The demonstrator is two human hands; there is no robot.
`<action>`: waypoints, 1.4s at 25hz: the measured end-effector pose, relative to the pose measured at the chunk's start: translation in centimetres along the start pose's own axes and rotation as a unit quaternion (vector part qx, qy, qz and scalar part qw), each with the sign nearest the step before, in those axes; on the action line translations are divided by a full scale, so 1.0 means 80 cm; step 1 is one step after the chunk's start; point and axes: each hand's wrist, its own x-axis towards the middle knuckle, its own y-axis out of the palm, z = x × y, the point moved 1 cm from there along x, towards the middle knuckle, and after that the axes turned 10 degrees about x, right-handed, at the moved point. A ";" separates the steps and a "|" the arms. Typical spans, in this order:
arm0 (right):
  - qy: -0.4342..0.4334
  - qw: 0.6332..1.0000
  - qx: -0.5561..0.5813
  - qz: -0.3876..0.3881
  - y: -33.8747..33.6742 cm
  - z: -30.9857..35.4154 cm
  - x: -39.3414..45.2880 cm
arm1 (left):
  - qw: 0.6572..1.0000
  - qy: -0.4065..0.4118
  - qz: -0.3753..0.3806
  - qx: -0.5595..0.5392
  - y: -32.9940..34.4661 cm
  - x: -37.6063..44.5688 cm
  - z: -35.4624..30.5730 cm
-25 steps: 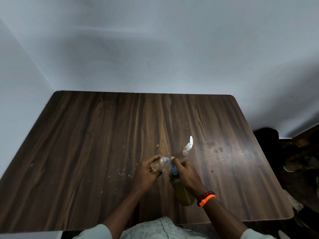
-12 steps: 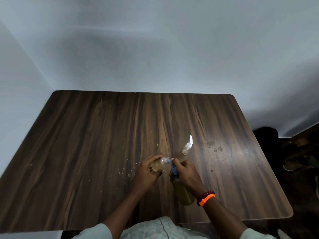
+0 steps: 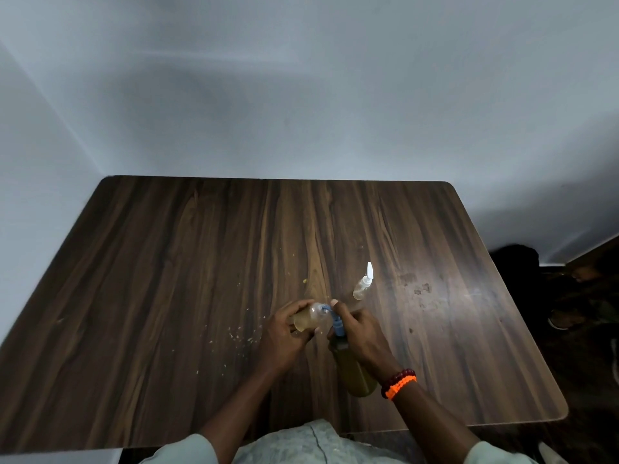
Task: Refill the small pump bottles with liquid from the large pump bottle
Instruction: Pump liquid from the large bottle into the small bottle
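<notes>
Large pump bottle [image 3: 355,373], amber-filled, stands near the table's [image 3: 167,296] front edge, the right hand [image 3: 363,334] wrapped around its blue pump [image 3: 336,321]. The left hand [image 3: 284,336] grips a small bottle [image 3: 310,318] tilted at the nozzle: filling appears under way. Next, likely steady presses, mouth aligned. A second small bottle [image 3: 363,284] stands just beyond.

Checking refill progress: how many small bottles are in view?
2. One small bottle is held tilted in the left hand at the blue pump of the large bottle, which the right hand holds. A capped small bottle stands on the table beyond. None seem hidden.
</notes>
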 end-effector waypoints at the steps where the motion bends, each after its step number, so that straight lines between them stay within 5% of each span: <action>1: -0.003 1.000 -0.001 -0.002 0.001 0.001 -0.001 | 1.000 0.000 -0.006 0.002 0.000 0.001 0.000; 35: 0.006 1.000 0.014 0.011 -0.001 0.005 -0.003 | 1.000 -0.008 -0.010 0.017 -0.002 0.000 -0.003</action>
